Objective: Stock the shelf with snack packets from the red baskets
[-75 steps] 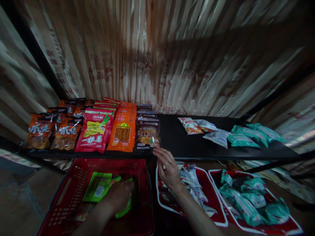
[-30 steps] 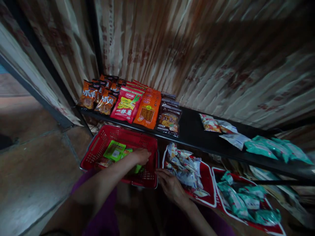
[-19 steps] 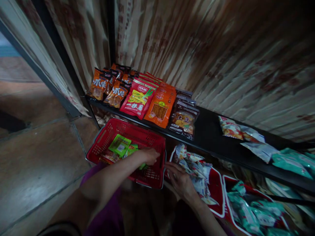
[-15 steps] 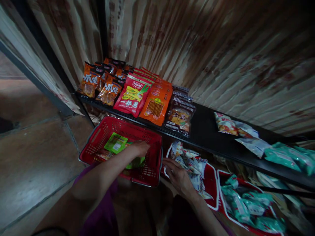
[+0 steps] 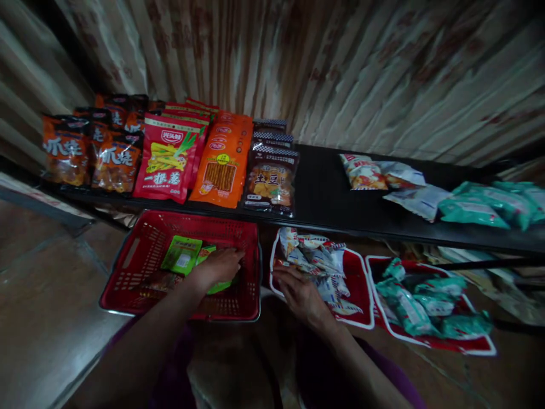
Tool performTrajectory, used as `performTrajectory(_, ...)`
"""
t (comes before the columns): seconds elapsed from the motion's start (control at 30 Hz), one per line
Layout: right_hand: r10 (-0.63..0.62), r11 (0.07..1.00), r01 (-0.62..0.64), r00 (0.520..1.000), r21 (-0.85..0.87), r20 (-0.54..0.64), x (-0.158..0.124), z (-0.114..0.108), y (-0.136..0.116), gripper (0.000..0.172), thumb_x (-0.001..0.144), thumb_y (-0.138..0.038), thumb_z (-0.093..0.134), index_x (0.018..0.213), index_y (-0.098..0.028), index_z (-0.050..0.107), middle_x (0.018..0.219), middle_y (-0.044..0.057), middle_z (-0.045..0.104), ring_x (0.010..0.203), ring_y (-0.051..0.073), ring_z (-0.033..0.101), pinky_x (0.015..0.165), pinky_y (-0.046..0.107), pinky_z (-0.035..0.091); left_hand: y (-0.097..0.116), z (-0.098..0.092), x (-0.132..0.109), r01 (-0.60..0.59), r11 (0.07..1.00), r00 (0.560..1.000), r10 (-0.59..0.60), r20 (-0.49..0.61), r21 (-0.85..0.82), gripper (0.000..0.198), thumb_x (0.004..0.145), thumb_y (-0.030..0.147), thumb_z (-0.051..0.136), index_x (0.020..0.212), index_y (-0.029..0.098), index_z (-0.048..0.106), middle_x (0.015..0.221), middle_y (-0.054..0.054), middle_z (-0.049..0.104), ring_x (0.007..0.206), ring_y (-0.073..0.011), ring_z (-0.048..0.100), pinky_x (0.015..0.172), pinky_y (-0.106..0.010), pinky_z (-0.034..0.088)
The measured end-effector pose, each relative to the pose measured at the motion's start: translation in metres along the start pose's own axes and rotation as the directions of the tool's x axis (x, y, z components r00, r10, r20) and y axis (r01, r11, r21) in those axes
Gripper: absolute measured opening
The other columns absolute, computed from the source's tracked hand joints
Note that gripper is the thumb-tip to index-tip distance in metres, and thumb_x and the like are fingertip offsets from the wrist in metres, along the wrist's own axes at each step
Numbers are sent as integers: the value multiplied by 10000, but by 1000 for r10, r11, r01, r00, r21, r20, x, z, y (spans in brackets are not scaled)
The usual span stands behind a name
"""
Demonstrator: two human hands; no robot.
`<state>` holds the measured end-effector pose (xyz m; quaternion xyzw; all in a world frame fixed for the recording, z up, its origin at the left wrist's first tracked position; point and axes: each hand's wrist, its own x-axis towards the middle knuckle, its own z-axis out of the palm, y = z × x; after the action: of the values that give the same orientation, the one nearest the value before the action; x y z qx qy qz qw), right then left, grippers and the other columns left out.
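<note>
My left hand (image 5: 219,266) reaches into a red plastic basket (image 5: 121,278), over green snack packets (image 5: 182,255) lying inside; its fingers look curled, and what they may hold is hidden. To the right, my right hand (image 5: 300,289) is at the left rim of a white-rimmed red basket (image 5: 360,295), beside white snack packets (image 5: 323,258). The fingers of this hand are bent and partly in shadow, so a grip cannot be made out.
A black shelf (image 5: 319,187) bears orange-black packets (image 5: 117,162), a red bag (image 5: 166,159), an orange bag (image 5: 221,162) and dark potato bags (image 5: 271,182). Farther right lie white packets (image 5: 364,172) and teal packets (image 5: 477,210). Another red basket (image 5: 451,343) holds teal packets.
The view has turned, so the shelf looks more level and the bags and red basket stand farther left. My right hand has moved from the gap between baskets onto the white-rimmed one's edge.
</note>
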<state>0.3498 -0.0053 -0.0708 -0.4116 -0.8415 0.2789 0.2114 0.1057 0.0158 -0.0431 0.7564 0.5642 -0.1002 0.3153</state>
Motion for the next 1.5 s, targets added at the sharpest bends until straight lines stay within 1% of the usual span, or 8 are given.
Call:
performTrajectory(0.23, 11, 999, -11, 1000, 34, 22, -1, -16, 6, 294, 891, -157, 411, 1045, -195, 659, 1066, 101, 677, 1011, 193, 636, 877, 341, 526, 20, 14, 8, -37, 999, 999, 37, -21, -13, 464, 859, 197, 355, 1309, 163, 464, 1327, -135, 532, 1180, -251, 528, 977, -366, 396)
performTrajectory(0.4, 65, 994, -64, 998, 85, -9, -1, -27, -5, 299, 872, -138, 416, 1026, -170, 671, 1072, 100, 669, 999, 180, 634, 888, 310, 508, 16, 22, 5, -83, 994, 993, 76, 88, 76, 468, 829, 181, 403, 1285, 154, 503, 1301, -117, 568, 1186, -216, 529, 1008, -339, 379)
performTrajectory(0.53, 78, 994, -72, 994, 88, -72, 5, -33, -11, 308, 858, -125, 420, 1000, -197, 683, 1042, 79, 680, 961, 179, 647, 861, 299, 515, 10, 22, -4, -12, 996, 1000, 10, 17, 94, 506, 848, 175, 379, 1350, 145, 437, 1372, -94, 505, 1245, -168, 471, 1052, -285, 326)
performTrajectory(0.77, 92, 991, -82, 991, 106, -95, 9, -18, -5, 287, 872, -176, 427, 953, -231, 697, 1025, 69, 697, 960, 203, 658, 856, 331, 522, -7, 46, -23, 17, 1000, 994, -14, 111, -23, 516, 857, 233, 379, 1364, 152, 430, 1399, -95, 473, 1283, -190, 432, 1080, -291, 303)
performTrajectory(0.93, 133, 985, -130, 991, 118, -23, 9, -5, 5, 281, 866, -196, 429, 946, -242, 694, 1017, 72, 706, 952, 208, 663, 836, 332, 530, -21, 26, -12, 48, 999, 995, -46, 83, -21, 519, 855, 225, 383, 1363, 126, 424, 1388, -113, 483, 1280, -201, 435, 1076, -311, 314)
performTrajectory(1.1, 147, 977, -150, 989, 154, 32, 15, -12, 14, 291, 882, -217, 409, 987, -217, 681, 1048, 93, 697, 966, 209, 660, 829, 318, 531, -2, 15, 24, 26, 997, 999, -28, -30, -73, 527, 857, 176, 326, 1373, 108, 404, 1405, -113, 462, 1285, -205, 429, 1084, -332, 303)
performTrajectory(1.3, 188, 964, -193, 981, 185, 41, 18, -21, 40, 287, 900, -250, 414, 997, -229, 682, 1044, 77, 694, 970, 213, 654, 860, 336, 517, 23, 32, 32, 74, 992, 988, -60, 141, -100, 534, 851, 196, 343, 1377, 126, 408, 1405, -118, 461, 1300, -223, 408, 1090, -345, 307)
performTrajectory(1.5, 165, 953, -207, 967, 222, 192, 29, -18, 59, 287, 915, -249, 399, 961, -258, 682, 938, 30, 708, 875, 186, 663, 802, 303, 517, 44, 27, 30, 154, 975, 984, -135, 121, -163, 525, 852, 167, 301, 1354, 108, 443, 1402, -115, 466, 1306, -211, 395, 1105, -306, 283)
